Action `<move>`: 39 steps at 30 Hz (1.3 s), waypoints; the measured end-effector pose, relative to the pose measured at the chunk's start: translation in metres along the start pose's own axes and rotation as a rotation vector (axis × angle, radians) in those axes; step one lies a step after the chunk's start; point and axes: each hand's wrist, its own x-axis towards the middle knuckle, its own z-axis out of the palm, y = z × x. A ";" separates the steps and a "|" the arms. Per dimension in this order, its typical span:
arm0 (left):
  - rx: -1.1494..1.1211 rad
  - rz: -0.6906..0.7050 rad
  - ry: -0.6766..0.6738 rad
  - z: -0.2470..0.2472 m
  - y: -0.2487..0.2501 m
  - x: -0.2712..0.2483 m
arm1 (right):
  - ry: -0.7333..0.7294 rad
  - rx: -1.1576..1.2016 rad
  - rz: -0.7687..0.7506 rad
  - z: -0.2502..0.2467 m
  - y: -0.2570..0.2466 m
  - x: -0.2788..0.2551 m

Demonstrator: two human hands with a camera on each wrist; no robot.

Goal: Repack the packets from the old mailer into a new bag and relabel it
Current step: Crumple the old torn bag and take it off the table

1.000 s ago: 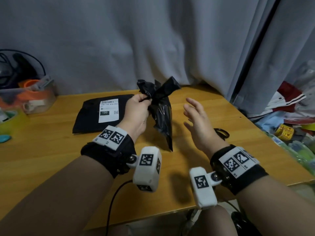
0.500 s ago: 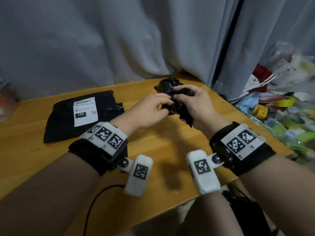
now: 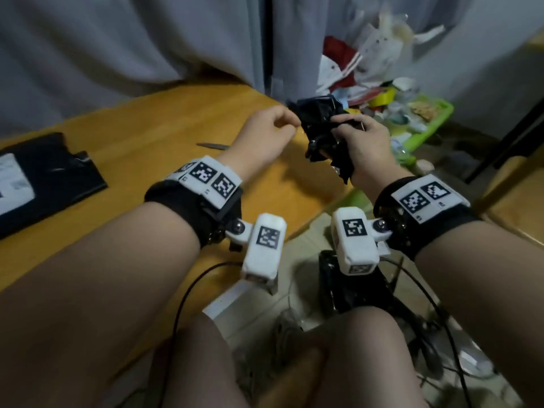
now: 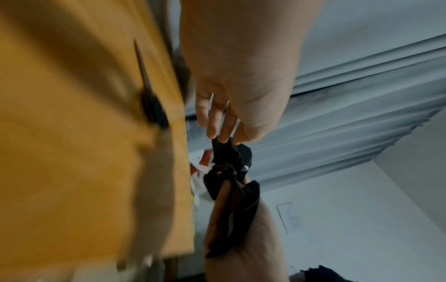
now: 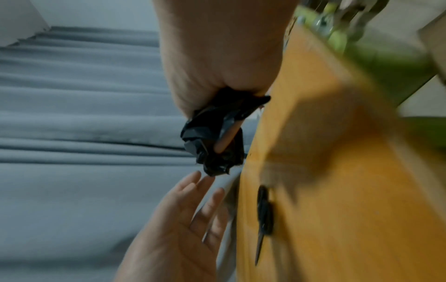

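R hand (image 3: 363,142) has its grip clamped round the crumpled black mailer (image 3: 322,128), held off the surface's (image 3: 164,119) edge at 1 o'clock. L hand (image 3: 265,134), fingers loose and apart, just beside it. Labelled black bag (image 3: 44,184) lies flat at 9 o'clock; scissors (image 3: 212,146) btw them.

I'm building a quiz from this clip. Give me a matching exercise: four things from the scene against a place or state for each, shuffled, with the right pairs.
Things
1. crumpled black mailer
2. left hand
3. labelled black bag
4. scissors

States
A. flat on the table's far left
B. fingers straight, holding nothing
C. squeezed in the right hand
D. on the table behind the left wrist

Pairs: 1-C, 2-B, 3-A, 4-D
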 end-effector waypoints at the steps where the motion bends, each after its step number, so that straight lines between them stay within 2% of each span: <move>1: -0.065 -0.012 -0.005 0.019 0.007 0.002 | 0.026 0.006 0.005 -0.019 0.003 0.001; 6: -0.286 -0.040 -0.022 0.100 0.041 0.006 | 0.128 0.005 0.052 -0.098 0.022 0.007; 8: -0.312 -0.023 -0.102 0.130 0.048 0.006 | 0.173 -0.005 0.087 -0.126 0.035 0.007; 11: -0.235 0.009 -0.309 0.174 0.045 0.003 | 0.223 -0.023 0.124 -0.162 0.062 0.007; 15: -0.093 -0.046 -0.463 0.231 0.006 -0.006 | 0.257 -0.061 0.158 -0.197 0.114 0.011; 17: -0.072 -0.124 -0.483 0.254 -0.026 -0.004 | 0.273 -0.129 0.203 -0.209 0.148 0.018; 19: -0.085 -0.232 -0.438 0.271 -0.057 0.003 | 0.272 -0.234 0.264 -0.215 0.187 0.028; 21: -0.112 -0.328 -0.367 0.284 -0.087 0.011 | 0.224 -0.329 0.303 -0.217 0.224 0.040; 26: -0.089 -0.519 -0.323 0.315 -0.154 0.024 | -0.074 -0.662 0.381 -0.217 0.315 0.075; 30: -0.059 -0.600 -0.296 0.335 -0.198 0.034 | -0.196 -0.915 0.441 -0.221 0.380 0.084; 35: -0.025 -0.679 -0.282 0.358 -0.241 0.039 | -0.259 -1.190 0.433 -0.218 0.438 0.078; 39: 0.037 -0.715 -0.284 0.366 -0.273 0.036 | -0.435 -1.208 0.512 -0.206 0.470 0.085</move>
